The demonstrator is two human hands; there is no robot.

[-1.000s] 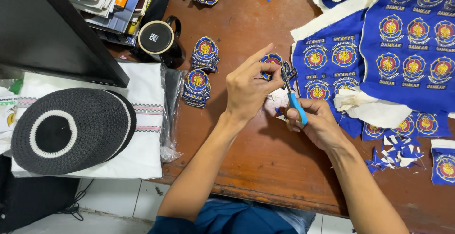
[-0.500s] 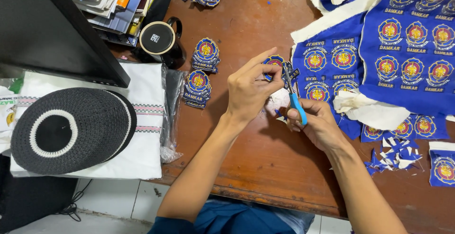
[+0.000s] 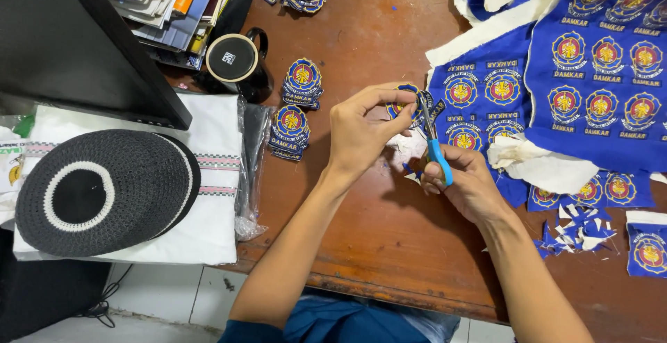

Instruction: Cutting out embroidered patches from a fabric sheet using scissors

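My right hand (image 3: 467, 185) is closed around blue-handled scissors (image 3: 434, 141), blades pointing away into the embroidered patch (image 3: 406, 103) my left hand (image 3: 361, 131) pinches by its edge above the wooden table (image 3: 389, 246), held taut for trimming. Beyond lie stacked cut patches (image 3: 295, 107) and the uncut blue sheet (image 3: 597, 72).

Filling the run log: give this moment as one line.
left hand: holds badge | right hand: blue-handled scissors at badge | cut stacks left | wooden table
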